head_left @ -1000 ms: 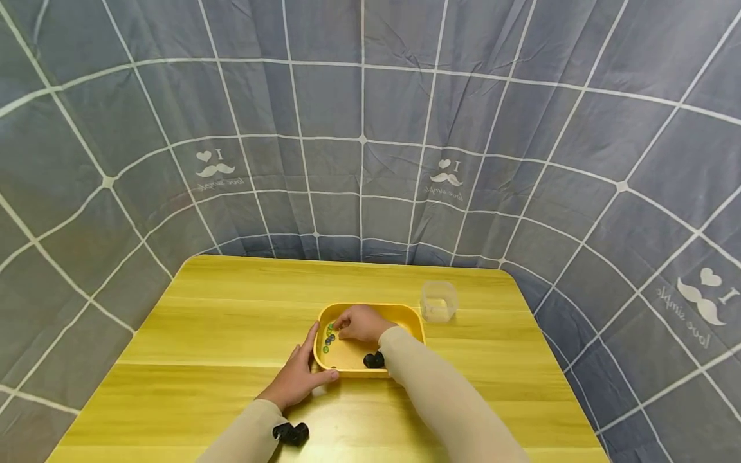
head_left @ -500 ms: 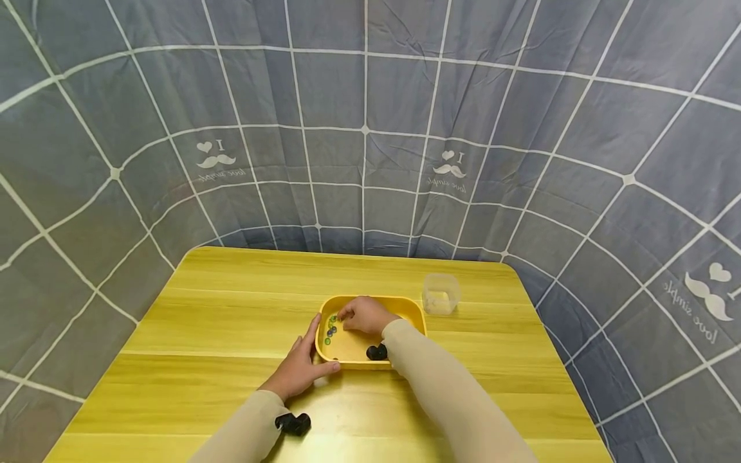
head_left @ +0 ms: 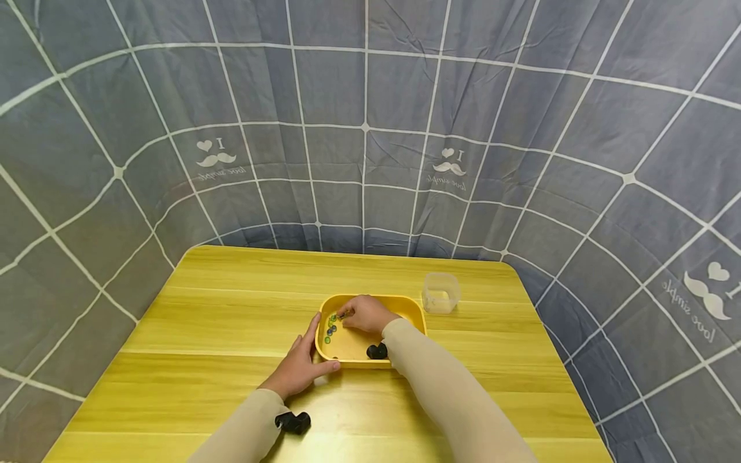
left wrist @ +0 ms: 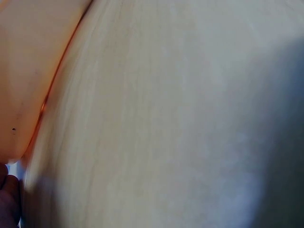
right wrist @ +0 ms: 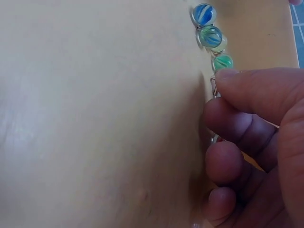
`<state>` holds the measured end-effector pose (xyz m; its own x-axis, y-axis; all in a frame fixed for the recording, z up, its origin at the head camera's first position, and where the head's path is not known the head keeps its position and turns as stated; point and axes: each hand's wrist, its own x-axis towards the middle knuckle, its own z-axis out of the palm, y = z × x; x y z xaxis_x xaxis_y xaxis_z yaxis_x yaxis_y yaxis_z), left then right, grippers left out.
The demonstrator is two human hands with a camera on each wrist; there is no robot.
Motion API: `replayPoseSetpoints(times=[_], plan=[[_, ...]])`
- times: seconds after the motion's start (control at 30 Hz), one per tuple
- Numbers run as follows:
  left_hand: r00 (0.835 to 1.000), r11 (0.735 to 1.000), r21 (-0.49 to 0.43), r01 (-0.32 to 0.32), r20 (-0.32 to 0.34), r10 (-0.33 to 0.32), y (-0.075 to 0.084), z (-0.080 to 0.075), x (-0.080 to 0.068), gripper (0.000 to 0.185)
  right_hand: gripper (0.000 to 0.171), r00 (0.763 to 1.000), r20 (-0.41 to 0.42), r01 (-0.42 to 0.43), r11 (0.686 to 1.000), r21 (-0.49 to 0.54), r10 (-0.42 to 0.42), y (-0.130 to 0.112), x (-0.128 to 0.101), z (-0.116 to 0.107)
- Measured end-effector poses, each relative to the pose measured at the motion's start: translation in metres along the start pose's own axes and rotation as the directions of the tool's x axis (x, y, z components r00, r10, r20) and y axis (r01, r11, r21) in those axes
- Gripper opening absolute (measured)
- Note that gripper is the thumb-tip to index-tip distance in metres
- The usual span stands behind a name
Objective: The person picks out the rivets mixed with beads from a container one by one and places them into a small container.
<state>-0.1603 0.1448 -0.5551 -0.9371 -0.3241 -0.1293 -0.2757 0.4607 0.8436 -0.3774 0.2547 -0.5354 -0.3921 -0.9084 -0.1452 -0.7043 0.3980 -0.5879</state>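
Observation:
A yellow rectangular tray (head_left: pixel 365 364) rests on the table. Along its left side lies a row of glass marbles (head_left: pixel 331 331), green and blue. In the right wrist view I see a blue-swirled marble (right wrist: pixel 204 14), another green-and-blue marble (right wrist: pixel 211 36) and a green marble (right wrist: pixel 223 62) by the thumb tip. My right hand (head_left: pixel 370 314) is down inside the tray, thumb and forefinger pinching a marble of which only a clear glassy edge shows. My left hand (head_left: pixel 298 374) rests against the tray's near left corner, fingers straight along its left wall, thumb at the front rim.
A clear plastic container (head_left: pixel 441 293) stands on the table behind the tray's right corner. The yellow wood-grain table (head_left: pixel 231 308) ends at a grey checked curtain (head_left: pixel 324 161). Each wrist carries a small black camera.
The head view has tilted slightly, lifting the table a little in the picture. Both hands keep nearly the same place at the tray; the right fingers shift only slightly near the marbles.

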Motion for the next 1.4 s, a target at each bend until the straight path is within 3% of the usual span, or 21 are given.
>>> replayPoseSetpoints(times=[0.57,1.4], plan=[[1.000,1.000,-0.005,0.000,0.005,0.000,-0.0070,0.0018,0.0005,0.121,0.019,1.000,0.001,0.030,0.993,-0.113,-0.030,0.0026,0.0029,0.0066],[1.000,1.000,-0.003,0.005,0.005,-0.005,-0.0019,0.0020,-0.0016,0.121,0.011,0.999,0.031,0.022,0.997,-0.075,-0.020,-0.0018,-0.0045,0.0023]])
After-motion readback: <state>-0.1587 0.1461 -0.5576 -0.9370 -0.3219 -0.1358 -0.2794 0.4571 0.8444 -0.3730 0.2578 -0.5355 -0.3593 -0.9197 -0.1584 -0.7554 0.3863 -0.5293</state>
